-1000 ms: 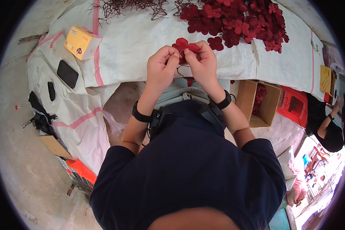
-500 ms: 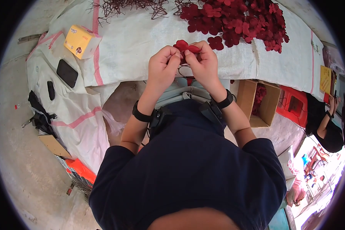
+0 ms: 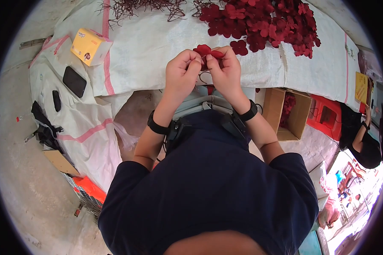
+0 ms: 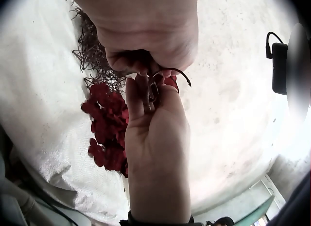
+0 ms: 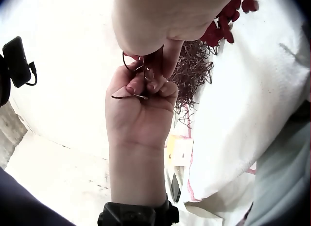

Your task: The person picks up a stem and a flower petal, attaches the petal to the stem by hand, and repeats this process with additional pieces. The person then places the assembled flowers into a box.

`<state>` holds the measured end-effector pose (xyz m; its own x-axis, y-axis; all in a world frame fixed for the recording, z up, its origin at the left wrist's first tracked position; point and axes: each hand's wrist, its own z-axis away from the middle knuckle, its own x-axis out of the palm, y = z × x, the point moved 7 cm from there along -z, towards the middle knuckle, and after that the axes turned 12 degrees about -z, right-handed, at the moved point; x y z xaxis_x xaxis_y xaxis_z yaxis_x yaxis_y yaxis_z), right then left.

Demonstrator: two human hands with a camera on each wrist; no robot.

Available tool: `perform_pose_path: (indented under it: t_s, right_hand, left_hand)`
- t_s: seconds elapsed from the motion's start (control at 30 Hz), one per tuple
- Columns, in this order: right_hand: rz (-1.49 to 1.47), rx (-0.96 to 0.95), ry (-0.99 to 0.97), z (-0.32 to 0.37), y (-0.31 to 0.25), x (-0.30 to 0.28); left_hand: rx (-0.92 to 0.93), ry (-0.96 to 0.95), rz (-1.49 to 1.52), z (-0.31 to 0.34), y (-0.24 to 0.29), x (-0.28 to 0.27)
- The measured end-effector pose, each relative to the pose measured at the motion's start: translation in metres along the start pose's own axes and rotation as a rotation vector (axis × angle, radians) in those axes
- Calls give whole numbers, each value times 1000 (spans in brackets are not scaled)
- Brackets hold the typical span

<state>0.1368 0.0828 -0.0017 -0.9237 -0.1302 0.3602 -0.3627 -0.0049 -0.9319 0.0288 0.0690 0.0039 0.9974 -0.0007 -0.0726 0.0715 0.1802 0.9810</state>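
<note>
Over white-covered surface point(image 3: 151, 44), left hand point(image 3: 182, 76) and right hand point(image 3: 226, 76) pinch red flower point(image 3: 203, 49) between them, dark wire point(image 4: 176, 70) curving out. Flower barely shifted since half second ago; grip unreleased, handwork likely unfinished.

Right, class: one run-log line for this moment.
left hand and right hand: pinching red flower and thin wire; ahead: flower pile, wire tangle

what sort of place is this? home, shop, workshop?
Probably a small artificial-flower workshop, perhaps home-based: a held red flower piece, a heap of dark red flowers and a tangle of brown wiry stems on white woven sheeting.
</note>
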Motion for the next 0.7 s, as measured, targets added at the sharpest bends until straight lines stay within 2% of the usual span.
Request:
perform_pose_path:
  t_s: [0.4,0.53,0.7]
  right_hand:
    - [-64,-28,53,3,-1,0]
    - [-23,-36,47,4,0,0]
    - [122,-143,16,4,-12,4]
  left_hand:
    - [17,11,34,0,2,3]
    - [12,8,26,1,1,3]
    - [11,15,42,2,0,2]
